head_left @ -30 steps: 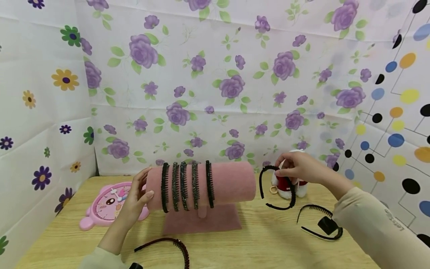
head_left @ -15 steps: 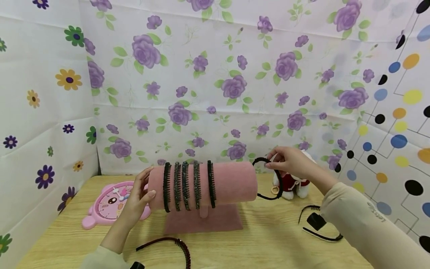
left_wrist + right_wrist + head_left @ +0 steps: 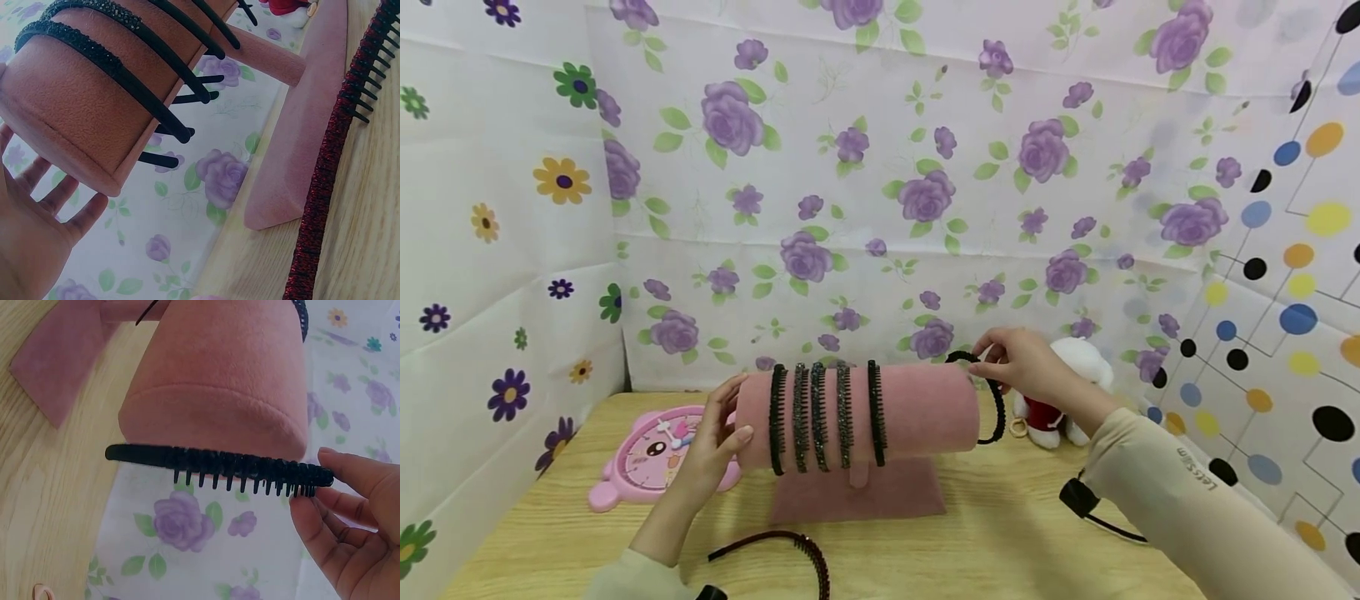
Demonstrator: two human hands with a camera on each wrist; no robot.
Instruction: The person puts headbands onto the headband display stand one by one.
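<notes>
A pink plush headband stand (image 3: 928,408) carries several black and glittery toothed headbands (image 3: 844,417) on the left half of its roll. My left hand (image 3: 709,442) grips the roll's left end, thumb in front; in the left wrist view its fingertips press the end's edge. With thumb and fingers, my right hand (image 3: 1018,365) pinches the top of a black beaded headband (image 3: 999,408). That headband stands at the roll's right end, its far side overlapped by the roll. The right wrist view shows its row of teeth facing away from the roll's end face.
A dark red headband (image 3: 808,550) lies on the wooden table in front of the stand. Another black headband (image 3: 1116,530) lies at right, mostly hidden by my sleeve. A pink toy clock (image 3: 651,458) is at left, a white plush toy (image 3: 1078,367) in red behind my right arm.
My right hand has carried the black headband leftward from beside the plush toy to the roll's right end. The left hand keeps its grip. The view has shifted slightly.
</notes>
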